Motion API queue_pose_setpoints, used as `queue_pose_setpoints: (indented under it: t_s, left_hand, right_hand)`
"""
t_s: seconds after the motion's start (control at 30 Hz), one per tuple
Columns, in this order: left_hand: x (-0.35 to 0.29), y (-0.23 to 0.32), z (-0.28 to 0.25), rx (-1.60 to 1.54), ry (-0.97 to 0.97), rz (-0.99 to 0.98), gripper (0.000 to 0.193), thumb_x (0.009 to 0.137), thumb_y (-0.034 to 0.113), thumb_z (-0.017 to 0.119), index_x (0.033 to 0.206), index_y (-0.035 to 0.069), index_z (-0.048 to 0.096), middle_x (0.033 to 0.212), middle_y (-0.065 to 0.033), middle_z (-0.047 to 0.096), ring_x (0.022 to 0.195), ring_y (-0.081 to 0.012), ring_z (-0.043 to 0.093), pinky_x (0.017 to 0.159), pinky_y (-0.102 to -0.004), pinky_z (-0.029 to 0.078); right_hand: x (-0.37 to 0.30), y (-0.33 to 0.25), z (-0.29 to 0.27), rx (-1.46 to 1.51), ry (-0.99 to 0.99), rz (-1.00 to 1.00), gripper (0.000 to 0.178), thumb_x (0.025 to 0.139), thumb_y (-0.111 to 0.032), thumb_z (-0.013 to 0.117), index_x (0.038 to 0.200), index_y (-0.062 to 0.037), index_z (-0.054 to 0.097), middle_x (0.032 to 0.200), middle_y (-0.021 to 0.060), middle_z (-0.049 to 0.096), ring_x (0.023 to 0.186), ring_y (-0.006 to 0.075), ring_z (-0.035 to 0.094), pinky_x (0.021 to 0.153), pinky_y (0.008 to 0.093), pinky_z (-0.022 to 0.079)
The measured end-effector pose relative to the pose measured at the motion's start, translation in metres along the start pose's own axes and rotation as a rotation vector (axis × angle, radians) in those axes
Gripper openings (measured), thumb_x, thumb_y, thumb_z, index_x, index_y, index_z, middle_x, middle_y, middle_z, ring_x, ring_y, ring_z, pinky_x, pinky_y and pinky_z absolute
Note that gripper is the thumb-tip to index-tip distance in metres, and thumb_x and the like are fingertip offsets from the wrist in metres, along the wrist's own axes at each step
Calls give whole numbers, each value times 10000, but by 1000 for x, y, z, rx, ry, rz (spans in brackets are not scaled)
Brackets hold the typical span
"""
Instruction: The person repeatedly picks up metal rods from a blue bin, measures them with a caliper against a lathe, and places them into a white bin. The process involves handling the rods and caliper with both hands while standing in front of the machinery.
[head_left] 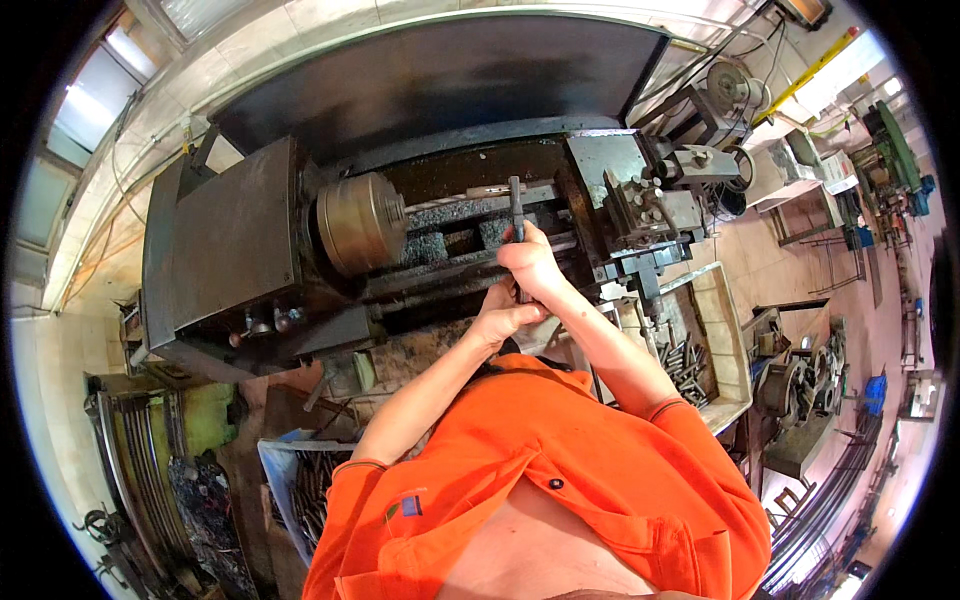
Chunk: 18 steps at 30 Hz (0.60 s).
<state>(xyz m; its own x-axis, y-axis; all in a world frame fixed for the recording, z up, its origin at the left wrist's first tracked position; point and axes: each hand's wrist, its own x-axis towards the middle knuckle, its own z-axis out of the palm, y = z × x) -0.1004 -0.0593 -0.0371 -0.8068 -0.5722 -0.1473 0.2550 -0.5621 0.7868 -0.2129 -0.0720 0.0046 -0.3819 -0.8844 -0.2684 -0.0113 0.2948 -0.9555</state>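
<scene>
Both my hands are raised in front of a dark metal lathe (240,240). My right hand (530,262) is closed around a slim dark metal tool (516,205) that sticks up above my fingers. My left hand (503,320) sits just below it, fingers curled around the tool's lower end. The tool stands over the lathe bed, right of the round grey chuck (362,222) and left of the tool post carriage (645,212). My orange sleeves fill the lower middle of the view.
A tray (722,330) with several metal rods sits at the right of the lathe. A bin of dark metal parts (300,480) stands at lower left. Benches, racks and machine parts line the pink floor at the right. Metal swarf lies on the lathe bed.
</scene>
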Motion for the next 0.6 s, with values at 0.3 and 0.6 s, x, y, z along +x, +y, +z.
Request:
queue_pose_setpoints:
  t_s: [0.3, 0.6]
  left_hand:
    - [-27, 5, -24, 109, 232, -2, 369, 613, 54, 701, 927, 1, 514, 870, -32, 560, 760, -100, 544, 624, -245, 450]
    - [-18, 7, -14, 119, 220, 11, 295, 601, -2, 706, 754, 71, 465, 737, 41, 464, 682, -63, 451, 599, -220, 377]
  right_hand:
    - [2, -11, 48, -159, -89, 20, 188, 651, -92, 554, 801, -30, 460, 695, 72, 485, 657, 151, 467, 575, 291, 398]
    - [4, 1, 36, 2, -23, 67, 174, 670, -63, 525, 827, -48, 448, 571, 20, 413, 421, 134, 432, 349, 303, 335]
